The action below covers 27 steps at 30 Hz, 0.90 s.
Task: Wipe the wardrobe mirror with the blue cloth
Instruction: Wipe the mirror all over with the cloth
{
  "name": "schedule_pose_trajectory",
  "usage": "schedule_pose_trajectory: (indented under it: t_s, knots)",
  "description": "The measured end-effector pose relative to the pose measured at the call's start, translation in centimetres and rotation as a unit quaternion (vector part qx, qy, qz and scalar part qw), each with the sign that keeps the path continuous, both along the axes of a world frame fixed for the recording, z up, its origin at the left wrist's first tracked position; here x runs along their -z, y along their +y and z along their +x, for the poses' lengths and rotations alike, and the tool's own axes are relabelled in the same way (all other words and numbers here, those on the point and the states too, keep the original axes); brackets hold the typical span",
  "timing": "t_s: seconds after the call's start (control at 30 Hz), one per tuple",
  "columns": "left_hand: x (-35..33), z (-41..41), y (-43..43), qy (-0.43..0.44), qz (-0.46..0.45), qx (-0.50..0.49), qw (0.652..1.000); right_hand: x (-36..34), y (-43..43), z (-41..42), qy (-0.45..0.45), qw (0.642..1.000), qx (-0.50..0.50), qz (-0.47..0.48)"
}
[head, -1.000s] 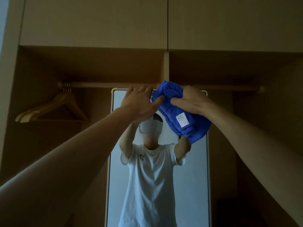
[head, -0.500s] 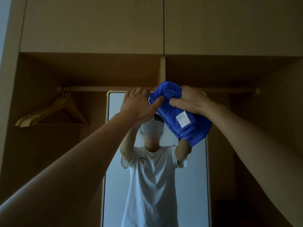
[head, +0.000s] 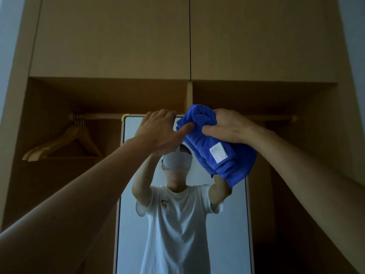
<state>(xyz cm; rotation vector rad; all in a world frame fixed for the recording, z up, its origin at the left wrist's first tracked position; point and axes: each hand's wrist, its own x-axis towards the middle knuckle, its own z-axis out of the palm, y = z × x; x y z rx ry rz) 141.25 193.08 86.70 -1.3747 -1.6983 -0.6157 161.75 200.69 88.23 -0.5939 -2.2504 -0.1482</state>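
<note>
- Mirror (head: 234,224) glass is seen upright in the middle of the open wardrobe. Its rounded top-left frame corner is exposed, while the rest of its top edge is covered by both hands and the cloth.
- The blue cloth (head: 205,143) is held bunched against the mirror's top right corner. Its lower fold is hung across the mirror's right edge, and a white label (head: 218,152) is turned outward.
- The right hand (head: 227,127) is curled round the upper part of the cloth, with the fingers closed into the folds.
- The left hand (head: 160,133) is laid at the mirror's top edge, just left of the cloth. The fingers are kept nearly straight and the thumb is stretched out to touch the cloth. Whether the fingertips are hooked over the frame cannot be told.
- Below the hands, the mirror's glass is left uncovered to the bottom of the view.
- Left of the mirror, wooden hangers (head: 65,143) are hung from a rail (head: 102,116), apart from the frame. A shaded recess is seen to the mirror's right.
- Above the mirror, two closed cabinet doors (head: 110,36) are seen.
</note>
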Motion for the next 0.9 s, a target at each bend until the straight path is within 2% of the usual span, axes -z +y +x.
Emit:
schedule_pose_trajectory:
  t_s: [0.13,0.3,0.4,0.5,0.67,0.9]
  knots:
    - [-0.1,-0.2,0.1,0.012,-0.011,-0.016,1.0,-0.1,0.2,0.4,0.052,0.998,0.005,0.028]
    - [-0.5,-0.9,0.0,0.017,-0.031,-0.016,0.999,-2.0,-0.4,2.4,0.118,0.979,0.088,0.141]
    - [-0.7,-0.2,-0.4,0.001,-0.039,-0.011,0.999,-2.9,-0.2,3.0,0.098,0.958,0.157,0.217]
    - [-0.9,0.2,-0.7,-0.019,-0.04,0.002,0.999,-3.1,0.6,3.0,0.074,0.947,0.185,0.254]
    - [-0.8,0.5,-1.0,-0.042,-0.039,-0.002,0.998,-3.9,1.5,2.6,0.059,0.944,0.213,0.244]
    - [-0.5,0.0,0.2,-0.049,-0.009,0.017,0.999,-5.2,-0.9,-2.1,-0.019,0.959,0.201,0.198]
